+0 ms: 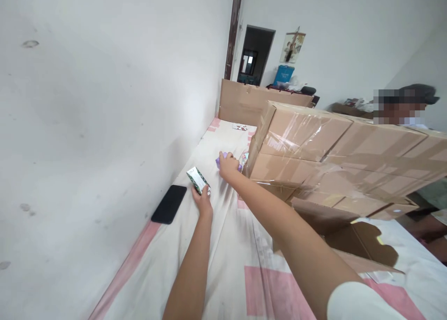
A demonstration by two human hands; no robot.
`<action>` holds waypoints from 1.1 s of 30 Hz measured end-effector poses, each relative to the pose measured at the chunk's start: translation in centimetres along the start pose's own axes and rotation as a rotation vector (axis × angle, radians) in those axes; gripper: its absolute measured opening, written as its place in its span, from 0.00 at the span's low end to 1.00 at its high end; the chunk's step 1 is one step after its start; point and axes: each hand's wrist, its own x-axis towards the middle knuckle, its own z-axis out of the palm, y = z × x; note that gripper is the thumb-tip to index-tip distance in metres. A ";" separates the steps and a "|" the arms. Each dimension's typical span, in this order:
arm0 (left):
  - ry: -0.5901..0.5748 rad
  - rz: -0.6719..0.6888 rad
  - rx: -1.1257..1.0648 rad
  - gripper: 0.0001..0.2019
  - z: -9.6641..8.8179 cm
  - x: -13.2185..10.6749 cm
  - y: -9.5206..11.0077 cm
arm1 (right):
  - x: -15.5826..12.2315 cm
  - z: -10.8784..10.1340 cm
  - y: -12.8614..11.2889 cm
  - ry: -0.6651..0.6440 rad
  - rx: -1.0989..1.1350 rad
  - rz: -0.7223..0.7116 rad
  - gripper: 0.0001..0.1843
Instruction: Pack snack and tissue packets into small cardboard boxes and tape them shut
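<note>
My left hand is closed on a small flat white box with green patterned edges, thumb on top. Ahead and to the right, my right hand curls over a purple thing; mostly hidden under the fingers, its kind does not show. Close by, a small colourful packet lies against the stacked cartons. Left of my left hand, along the wall, rests a flat black rectangular thing like a phone or tablet.
Taped brown cartons form a stack on the right. An open carton sits in front of them. Farther back lie a cardboard panel and a small red-and-white item on the cloth. Another person is beyond the stack.
</note>
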 end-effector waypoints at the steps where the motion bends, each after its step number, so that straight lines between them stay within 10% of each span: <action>1: -0.010 0.038 0.024 0.21 0.0 0.0 0.0 | 0.0 0.4 0.0 0.000 0.036 -0.002 0.44; 11: -0.356 0.458 0.160 0.39 1.1 -3.1 3.3 | -5.9 -1.5 2.7 -0.011 0.642 -0.326 0.45; 15: -0.681 0.465 0.198 0.41 3.4 -6.1 4.1 | -12.1 -5.9 9.1 0.136 0.760 -0.389 0.30; 20: -1.126 0.533 0.223 0.40 6.0 -11.9 6.2 | -22.9 -11.6 19.0 0.288 0.761 -0.343 0.35; 24: -1.507 0.682 0.288 0.36 7.1 -17.2 8.4 | -28.8 -13.2 23.9 0.109 0.369 -0.301 0.37; 27: -1.668 0.914 0.401 0.13 7.3 -19.5 9.0 | -29.4 -12.2 25.2 -0.118 0.075 -0.351 0.30; 33: -1.734 1.049 0.416 0.05 7.3 -20.8 8.9 | -25.5 -8.2 25.1 -0.541 0.361 -0.391 0.19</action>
